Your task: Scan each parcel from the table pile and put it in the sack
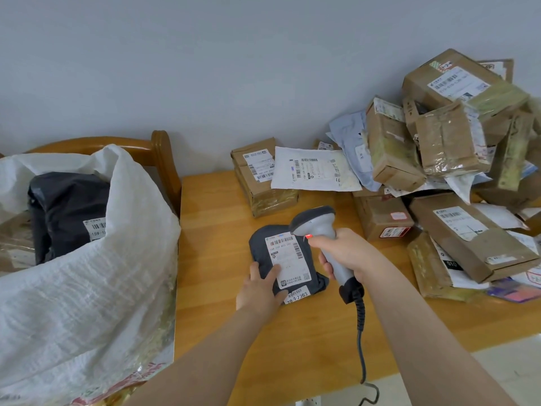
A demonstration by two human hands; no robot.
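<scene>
Dark grey parcel, grey scanner, white woven sack, brown cartons, honey-coloured table.

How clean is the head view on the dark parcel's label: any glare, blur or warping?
Head view: light is soft and even, no glare on the label of the dark parcel; its barcodes read sharp, small print is soft. Head view, right edge: the parcel pile is stretched and blurrier, with sheen on its tape.

left hand holds grey parcel on table | right hand grips scanner over its label | sack left, black parcel inside | pile right
</scene>
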